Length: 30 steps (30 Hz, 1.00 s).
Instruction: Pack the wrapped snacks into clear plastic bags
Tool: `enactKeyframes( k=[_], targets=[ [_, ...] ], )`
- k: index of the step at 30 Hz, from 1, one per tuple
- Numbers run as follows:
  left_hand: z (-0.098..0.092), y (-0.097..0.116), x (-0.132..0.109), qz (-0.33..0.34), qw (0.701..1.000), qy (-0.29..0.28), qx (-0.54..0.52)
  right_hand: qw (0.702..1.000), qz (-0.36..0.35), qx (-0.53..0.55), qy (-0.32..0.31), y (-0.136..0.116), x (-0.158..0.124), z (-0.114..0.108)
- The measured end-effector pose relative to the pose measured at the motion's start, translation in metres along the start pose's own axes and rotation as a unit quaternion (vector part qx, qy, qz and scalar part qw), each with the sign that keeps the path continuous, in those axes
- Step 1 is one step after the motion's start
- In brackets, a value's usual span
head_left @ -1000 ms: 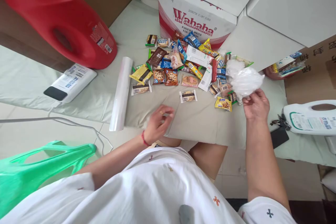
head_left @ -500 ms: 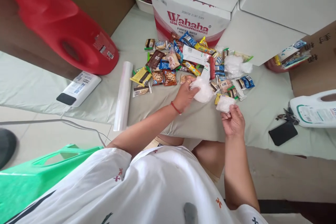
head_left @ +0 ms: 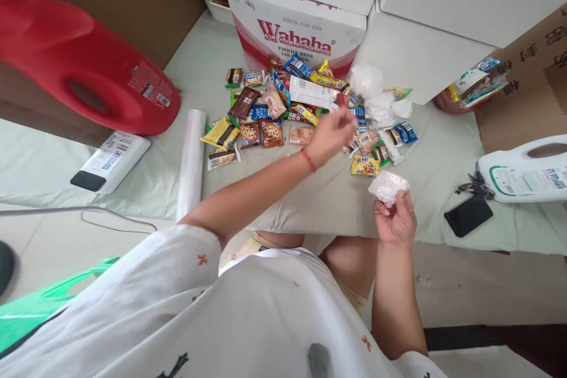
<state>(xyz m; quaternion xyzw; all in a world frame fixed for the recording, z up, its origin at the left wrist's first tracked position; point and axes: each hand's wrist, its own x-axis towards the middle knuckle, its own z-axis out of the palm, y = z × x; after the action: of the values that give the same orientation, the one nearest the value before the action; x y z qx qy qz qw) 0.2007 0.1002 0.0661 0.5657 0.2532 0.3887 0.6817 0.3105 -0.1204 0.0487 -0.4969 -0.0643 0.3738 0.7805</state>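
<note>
My right hand [head_left: 396,215] pinches a crumpled wad of clear plastic wrap [head_left: 388,186] between thumb and fingers, in front of the snack pile. My left hand [head_left: 333,134] hovers over the middle of the pile with its fingers partly spread and nothing visible in them. Beyond it, a whitish plastic bundle [head_left: 367,80] rests at the right back of the pile, touching another clear plastic bundle [head_left: 380,109]. Near my right hand lies a yellow cookie packet [head_left: 365,165]. Left of my left hand are brown cookie packets [head_left: 271,133] and a pink packet [head_left: 301,135].
A roll of plastic film [head_left: 191,159] lies at the left, with a red jug [head_left: 150,97] and a white device [head_left: 110,162] farther left. The Wahaba-style printed carton [head_left: 301,29] stands behind the snacks. At the right are a phone-like black object [head_left: 468,215], keys [head_left: 476,186] and a white jug [head_left: 527,177].
My left hand has let go of the whitish plastic bundle, which now sits farther back on the pile. My right hand still holds its wad, slightly nearer me. The camera view has shifted.
</note>
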Motion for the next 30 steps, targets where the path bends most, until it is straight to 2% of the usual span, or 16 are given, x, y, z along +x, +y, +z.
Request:
enactKeyframes(
  k=[1,2,4,5,7,10,13,15,17,20,22,25,27,30],
  targets=[
    [0.0,-0.006,-0.034,-0.022,0.998,-0.058,0.024,1.0,0.014,0.005,-0.006,0.003,-0.003,0.002],
    [0.001,-0.011,-0.067,-0.024,0.995,-0.083,0.048,0.999,0.032,0.007,-0.014,0.006,-0.006,0.004],
    [0.002,-0.019,-0.12,-0.006,0.992,-0.084,0.098,0.997,0.073,-0.007,-0.031,0.016,-0.014,0.009],
    [0.003,-0.022,-0.137,-0.008,0.991,-0.077,0.107,0.994,0.097,-0.024,-0.042,0.022,-0.017,0.012],
    [0.002,-0.026,-0.156,-0.005,0.99,-0.072,0.123,0.986,0.139,-0.063,-0.066,0.033,-0.025,0.016],
    [-0.007,-0.03,-0.16,-0.016,0.991,-0.088,0.095,0.979,0.165,-0.087,-0.086,0.044,-0.035,0.02],
    [-0.02,-0.034,-0.159,-0.065,0.993,-0.099,0.02,0.979,0.164,-0.076,-0.091,0.047,-0.039,0.022],
    [-0.028,-0.036,-0.161,-0.106,0.991,-0.083,-0.013,0.98,0.161,-0.074,-0.092,0.046,-0.04,0.02],
    [-0.033,-0.037,-0.164,-0.146,0.988,-0.043,-0.032,0.981,0.148,-0.079,-0.093,0.044,-0.039,0.017],
    [-0.037,-0.032,-0.169,-0.166,0.985,0.002,-0.039,0.983,0.1,-0.115,-0.102,0.043,-0.041,0.014],
    [-0.036,-0.026,-0.171,-0.162,0.986,-0.024,-0.039,0.977,0.052,-0.174,-0.114,0.047,-0.045,0.015],
    [-0.03,-0.019,-0.171,-0.187,0.977,-0.08,-0.063,0.942,-0.025,-0.285,-0.177,0.056,-0.053,0.018],
    [-0.027,-0.02,-0.17,-0.198,0.973,-0.078,-0.091,0.918,-0.062,-0.325,-0.218,0.061,-0.056,0.019],
    [-0.028,-0.024,-0.17,-0.184,0.975,-0.054,-0.117,0.924,-0.07,-0.32,-0.197,0.064,-0.058,0.016]
  ],
)
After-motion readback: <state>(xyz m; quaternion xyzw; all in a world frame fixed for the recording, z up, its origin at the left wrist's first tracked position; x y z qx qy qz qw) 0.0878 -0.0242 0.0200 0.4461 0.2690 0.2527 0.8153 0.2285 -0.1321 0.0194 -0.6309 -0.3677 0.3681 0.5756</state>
